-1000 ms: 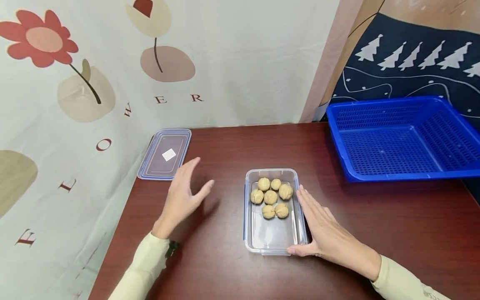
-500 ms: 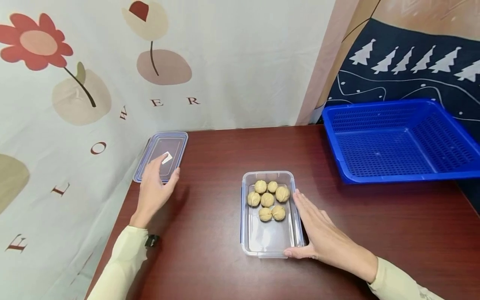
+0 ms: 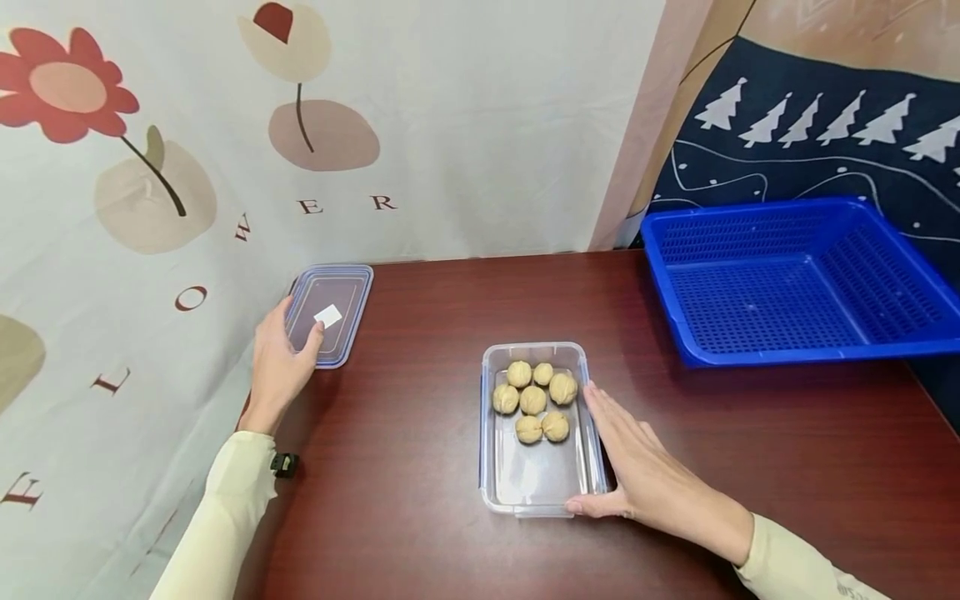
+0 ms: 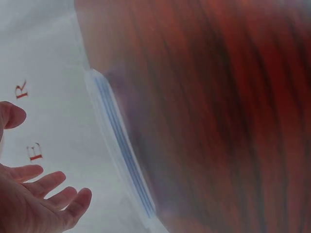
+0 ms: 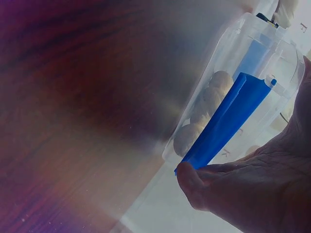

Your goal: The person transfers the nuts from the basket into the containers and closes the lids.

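A clear plastic food container (image 3: 525, 479) stands uncovered on the table, with several walnuts (image 3: 532, 400) grouped toward its far end. My right hand (image 3: 648, 467) rests against the container's right side, fingers stretched along the wall and thumb at the near corner. In the right wrist view, its fingertip touches the end of a blue side clip (image 5: 226, 124). At the far left lies a clear, blue-edged lid (image 3: 348, 312) with a white label. Over its left side, my left hand (image 3: 279, 362) hovers with thumb and fingers apart. The left wrist view shows those fingers (image 4: 56, 194) spread, apart from the lid.
A blue plastic basket (image 3: 795, 357) sits at the back right of the brown table (image 3: 420, 333). Behind the table hangs a pale flower-print cloth (image 3: 487, 125), with a dark tree-print cloth (image 3: 810, 179) at the right. The lid lies close to the table's left edge.
My left hand has moved left from beside the lid, across it, to its left side. The right hand and the container have stayed in place; the view has shifted slightly.
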{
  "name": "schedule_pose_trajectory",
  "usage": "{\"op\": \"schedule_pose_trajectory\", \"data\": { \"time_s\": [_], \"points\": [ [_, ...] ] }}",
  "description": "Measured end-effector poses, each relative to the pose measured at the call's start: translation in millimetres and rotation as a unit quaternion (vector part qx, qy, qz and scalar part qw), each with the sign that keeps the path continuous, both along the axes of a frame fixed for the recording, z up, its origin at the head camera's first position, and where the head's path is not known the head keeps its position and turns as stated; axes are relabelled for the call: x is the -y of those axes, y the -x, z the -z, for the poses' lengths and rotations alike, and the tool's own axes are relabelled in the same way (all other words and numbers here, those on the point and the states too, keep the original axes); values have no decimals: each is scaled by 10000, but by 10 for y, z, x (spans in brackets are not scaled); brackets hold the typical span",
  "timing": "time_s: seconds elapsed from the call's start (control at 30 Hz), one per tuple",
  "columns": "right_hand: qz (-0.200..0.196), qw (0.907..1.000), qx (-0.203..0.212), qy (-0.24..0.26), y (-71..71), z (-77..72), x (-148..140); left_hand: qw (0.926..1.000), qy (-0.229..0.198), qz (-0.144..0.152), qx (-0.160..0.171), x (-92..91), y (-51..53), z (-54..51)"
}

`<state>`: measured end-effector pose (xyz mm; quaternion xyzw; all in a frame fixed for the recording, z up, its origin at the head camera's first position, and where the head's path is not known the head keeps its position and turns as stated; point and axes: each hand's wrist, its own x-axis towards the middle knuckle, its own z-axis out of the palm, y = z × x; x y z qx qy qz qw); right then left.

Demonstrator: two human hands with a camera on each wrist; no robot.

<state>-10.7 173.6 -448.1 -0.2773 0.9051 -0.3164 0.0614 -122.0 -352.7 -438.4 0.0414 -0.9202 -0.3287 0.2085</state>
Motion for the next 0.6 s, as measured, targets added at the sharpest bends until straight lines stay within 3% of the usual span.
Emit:
{"op": "schedule_pose_trajectory", "data": {
  "time_s": [0.33, 0.6],
  "points": [
    [-25, 9997, -244, -75, 4, 24, 1, 9981, 300, 50, 530, 223, 142, 102],
    [24, 9999, -156, -51, -2, 28, 4, 9940, 624, 207, 870, 409, 240, 96]
  ]
}}
